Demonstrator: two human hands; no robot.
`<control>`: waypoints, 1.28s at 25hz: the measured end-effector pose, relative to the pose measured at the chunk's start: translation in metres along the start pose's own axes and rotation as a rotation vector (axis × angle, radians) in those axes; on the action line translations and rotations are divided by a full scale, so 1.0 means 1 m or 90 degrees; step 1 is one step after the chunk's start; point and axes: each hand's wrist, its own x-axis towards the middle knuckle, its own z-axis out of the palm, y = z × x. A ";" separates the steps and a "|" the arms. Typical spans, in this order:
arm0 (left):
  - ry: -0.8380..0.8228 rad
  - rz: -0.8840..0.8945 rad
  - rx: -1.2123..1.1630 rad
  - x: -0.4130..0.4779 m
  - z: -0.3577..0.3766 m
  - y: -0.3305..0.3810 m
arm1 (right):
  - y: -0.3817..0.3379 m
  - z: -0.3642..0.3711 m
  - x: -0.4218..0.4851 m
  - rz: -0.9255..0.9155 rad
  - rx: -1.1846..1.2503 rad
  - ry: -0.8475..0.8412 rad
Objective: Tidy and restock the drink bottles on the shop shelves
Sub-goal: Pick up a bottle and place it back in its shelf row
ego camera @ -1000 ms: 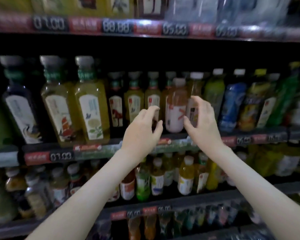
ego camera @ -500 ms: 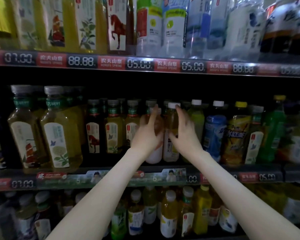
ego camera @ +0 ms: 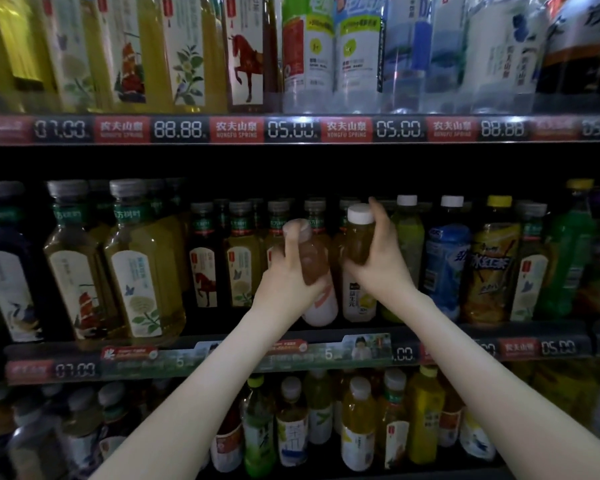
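Two white-capped bottles stand side by side at the middle of the middle shelf (ego camera: 430,336). My left hand (ego camera: 288,282) grips the pinkish bottle (ego camera: 317,271) around its upper body, and the bottle leans slightly left. My right hand (ego camera: 378,261) grips the amber bottle (ego camera: 359,244) with the white and yellow label, fingers reaching up beside its cap. Both bottles sit at the front of the shelf, close to each other.
Yellow tea bottles (ego camera: 142,268) fill the shelf to the left, with small tea bottles (ego camera: 239,265) beside my left hand. A blue bottle (ego camera: 444,268) and a yellow bottle (ego camera: 489,271) stand right. An upper shelf (ego camera: 291,129) and a lower row (ego camera: 357,420) hold more drinks.
Both hands reached forward from in front of the shelf and closed around the two white-capped bottles. The pinkish bottle now leans left. The view has shifted upward.
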 end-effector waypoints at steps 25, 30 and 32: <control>-0.088 0.077 -0.196 -0.235 -0.031 -0.011 | -0.044 -0.036 -0.242 0.275 0.113 -0.191; -0.267 -0.075 -0.117 -0.353 0.028 -0.045 | 0.024 -0.008 -0.372 0.446 0.100 -0.375; -0.306 -0.149 -0.091 -0.411 0.056 -0.061 | 0.055 0.010 -0.442 0.506 0.071 -0.414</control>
